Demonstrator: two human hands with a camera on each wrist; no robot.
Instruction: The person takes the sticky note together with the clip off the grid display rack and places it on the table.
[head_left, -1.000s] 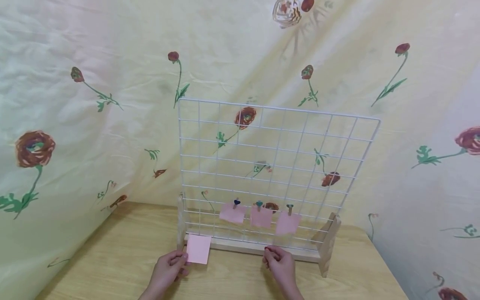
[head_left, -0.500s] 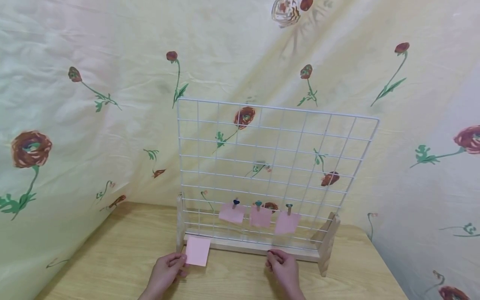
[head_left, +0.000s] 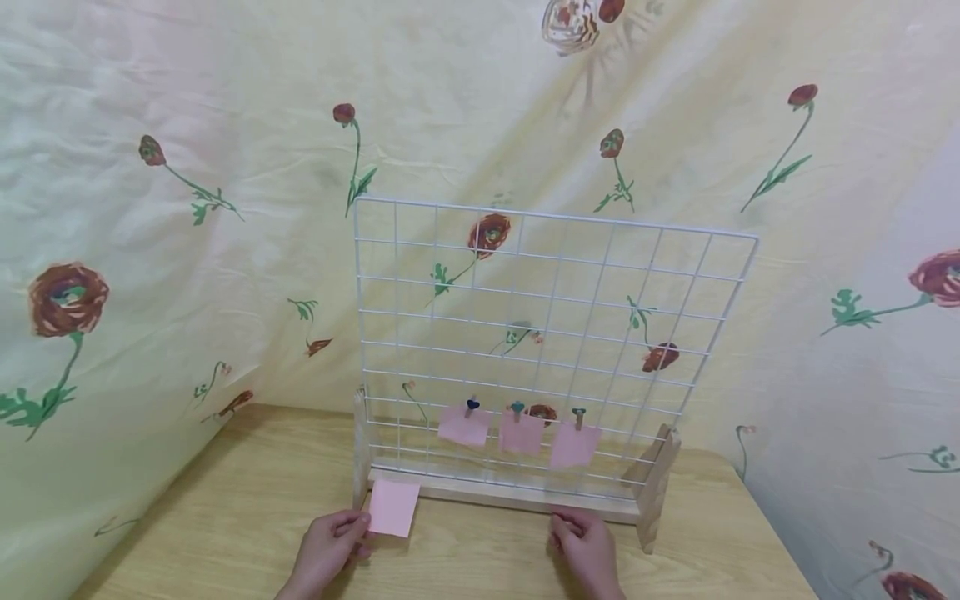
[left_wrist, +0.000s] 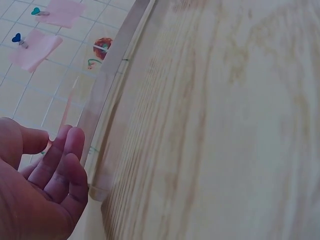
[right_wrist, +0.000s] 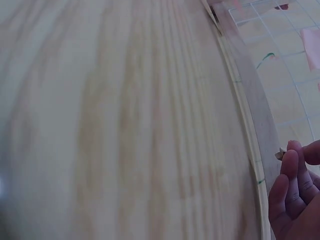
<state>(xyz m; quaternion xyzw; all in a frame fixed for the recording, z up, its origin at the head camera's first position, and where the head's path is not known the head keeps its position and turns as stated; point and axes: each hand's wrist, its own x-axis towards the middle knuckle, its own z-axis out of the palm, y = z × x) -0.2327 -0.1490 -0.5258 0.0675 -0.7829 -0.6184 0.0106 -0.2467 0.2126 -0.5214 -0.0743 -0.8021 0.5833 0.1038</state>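
One pink note (head_left: 395, 508) juts rightward; left fingertips (head_left: 363, 520) pinch it.

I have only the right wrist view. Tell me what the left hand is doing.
Observer: The left hand pinches a pink note by its left edge, as the head view shows it.
Operator: Now the grid: count what hangs there.
Observer: Three more notes, side by side low on it, each held by its own clip.
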